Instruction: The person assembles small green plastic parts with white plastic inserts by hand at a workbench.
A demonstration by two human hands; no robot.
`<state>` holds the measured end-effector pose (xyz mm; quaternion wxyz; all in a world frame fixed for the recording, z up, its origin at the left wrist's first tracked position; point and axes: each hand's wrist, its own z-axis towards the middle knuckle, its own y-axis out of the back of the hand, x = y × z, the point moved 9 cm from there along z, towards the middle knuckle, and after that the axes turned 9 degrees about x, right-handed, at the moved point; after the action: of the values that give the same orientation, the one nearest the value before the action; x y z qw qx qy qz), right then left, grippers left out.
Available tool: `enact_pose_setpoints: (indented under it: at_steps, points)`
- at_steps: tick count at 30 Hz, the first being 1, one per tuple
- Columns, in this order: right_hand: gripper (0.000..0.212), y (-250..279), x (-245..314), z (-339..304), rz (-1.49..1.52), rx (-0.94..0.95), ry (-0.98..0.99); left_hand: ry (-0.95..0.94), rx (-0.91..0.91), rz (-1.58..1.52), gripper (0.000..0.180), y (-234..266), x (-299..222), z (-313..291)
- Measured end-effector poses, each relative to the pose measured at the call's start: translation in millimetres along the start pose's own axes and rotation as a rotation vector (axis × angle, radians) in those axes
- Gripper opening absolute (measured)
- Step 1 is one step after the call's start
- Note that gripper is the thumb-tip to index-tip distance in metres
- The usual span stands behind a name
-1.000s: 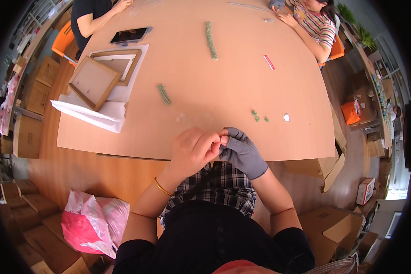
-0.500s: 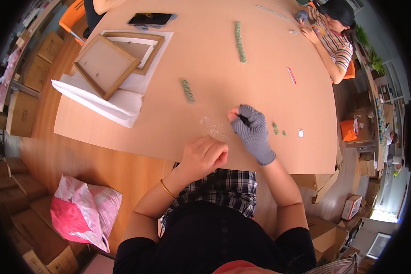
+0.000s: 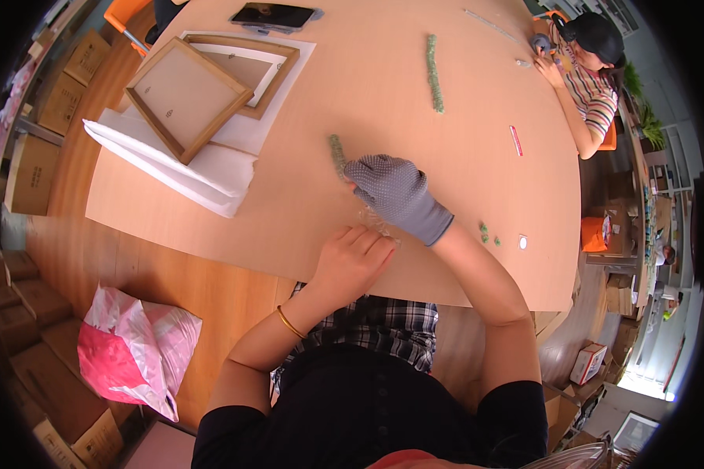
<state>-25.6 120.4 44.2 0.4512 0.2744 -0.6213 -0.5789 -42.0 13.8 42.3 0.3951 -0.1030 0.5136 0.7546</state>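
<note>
My right hand, in a grey dotted glove with bare fingertips, reaches over the table to the near end of a short row of small green pieces. Its fingers are drawn together there, and the back of the glove hides what they hold. Bare, with a gold bangle at the wrist, my left hand is at the table's near edge, fingers curled together. Anything inside it is too small to name. Small clear pieces lie scattered between both hands. A few loose green bits sit to the right.
A longer green row lies farther back. Wooden frames rest on white sheeting at left, near a phone. A red-and-white strip and a small white item lie right. Another person sits at the far right.
My right hand has moved left and away from me to the short green row, covering its near end. My left hand stays nearly in place, its fingers slightly less tightly curled. The view has shifted a little.
</note>
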Motion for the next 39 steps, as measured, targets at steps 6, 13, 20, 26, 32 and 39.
enact_pose_setpoints:
  at_steps: [6,13,20,26,32,39]
  points:
    - [0.018,69.8,-22.3,-45.9,0.149,-0.321,-0.143,0.023,0.031,-0.046,0.016,-6.9,0.3,2.9]
    - [0.013,104.3,-109.8,-186.6,0.080,-0.411,-0.622,0.045,-0.022,0.015,0.014,0.5,4.6,0.0]
    - [0.028,45.0,-100.0,-230.3,-0.020,-0.192,-0.613,0.145,-0.004,0.044,0.013,2.4,5.5,1.1]
    - [0.018,50.1,-87.2,-226.4,0.042,-0.384,-0.456,0.148,-0.040,0.118,0.012,3.1,5.9,2.5]
    - [0.018,38.5,-76.1,-211.9,0.135,-0.388,-0.393,0.096,0.030,0.123,0.012,-6.4,-28.4,34.2]
    - [0.022,40.1,-69.3,-200.3,0.359,-0.386,-0.360,0.192,0.108,-0.260,0.013,-53.8,-29.9,55.5]
